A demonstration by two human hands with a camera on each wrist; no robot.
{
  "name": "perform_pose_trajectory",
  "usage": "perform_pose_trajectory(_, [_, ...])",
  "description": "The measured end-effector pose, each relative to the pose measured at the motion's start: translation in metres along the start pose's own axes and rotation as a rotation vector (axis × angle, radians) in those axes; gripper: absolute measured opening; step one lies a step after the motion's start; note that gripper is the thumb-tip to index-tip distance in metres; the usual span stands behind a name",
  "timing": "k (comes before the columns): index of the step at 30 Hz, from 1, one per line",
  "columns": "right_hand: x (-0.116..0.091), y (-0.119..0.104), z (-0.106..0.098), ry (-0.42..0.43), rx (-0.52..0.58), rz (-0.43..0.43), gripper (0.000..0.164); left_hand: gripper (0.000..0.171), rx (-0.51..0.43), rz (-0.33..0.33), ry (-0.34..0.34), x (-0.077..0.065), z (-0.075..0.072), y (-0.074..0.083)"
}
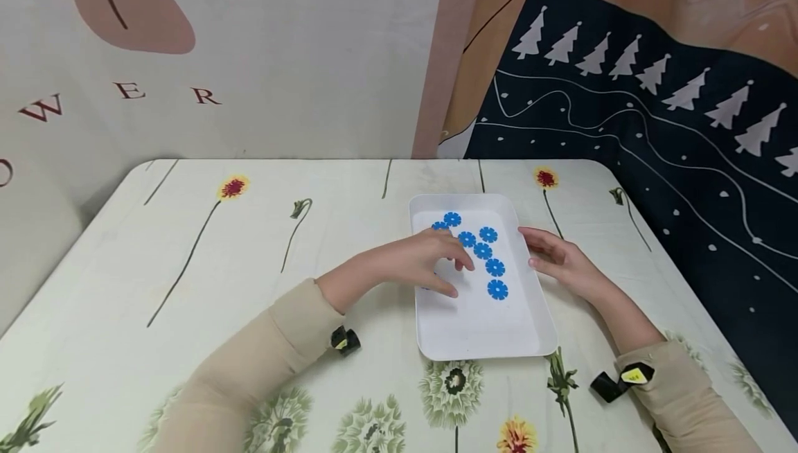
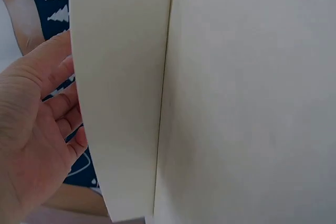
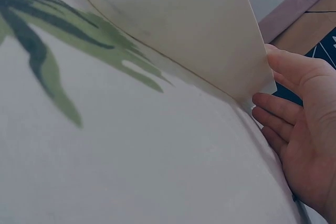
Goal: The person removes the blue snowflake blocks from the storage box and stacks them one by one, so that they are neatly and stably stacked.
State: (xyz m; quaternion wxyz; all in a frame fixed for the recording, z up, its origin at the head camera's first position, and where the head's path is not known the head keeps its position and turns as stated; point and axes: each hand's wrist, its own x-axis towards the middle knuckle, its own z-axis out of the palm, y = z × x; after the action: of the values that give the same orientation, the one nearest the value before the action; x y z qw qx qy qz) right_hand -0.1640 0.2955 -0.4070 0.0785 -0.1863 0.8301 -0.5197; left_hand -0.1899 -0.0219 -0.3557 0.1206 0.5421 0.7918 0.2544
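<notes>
The left hand [image 1: 430,259] reaches over the left rim of a white tray [image 1: 464,332], its thumb and forefinger spread wide and bent down towards the tray floor, with nothing visible between them; whether the fingertips touch the floor I cannot tell. The blue discs [image 1: 495,267], notched round their edges, lie in the tray: two close together just beyond the left hand, one of them partly hidden by it, and five others in a loose group running from near its knuckles towards the right side, the closest to the person set slightly apart. A trace of blue also shows beneath the left hand, too small to make out. The right hand [image 1: 557,259] is at the tray's right side, fingers loosely bent and apart, the thumb at the rim and the other fingertips beside the outer wall in the right wrist view; how firmly they press, I cannot tell. The tray rests on a table [image 1: 355,217] with a flower-printed cover. Behind stand a pale cloth [image 1: 299,58] and a dark cloth [image 1: 623,110] with white trees.
</notes>
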Motion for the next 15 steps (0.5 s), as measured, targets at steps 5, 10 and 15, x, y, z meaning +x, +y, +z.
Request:
perform_pose_trajectory(5, [0.0,-0.003,0.001,-0.007,-0.008,0.004,0.054,0.044,-0.008,0.007,-0.042,0.017,0.006,0.004])
perform_pose_trajectory(10, [0.0,-0.006,0.001,-0.014,-0.011,0.006,0.054,0.045,-0.018,0.017,-0.085,0.032,0.014,0.005])
perform_pose_trajectory(15, [0.0,-0.005,0.001,-0.015,-0.012,-0.009,0.053,0.049,0.017,0.02,-0.131,0.045,0.021,0.004])
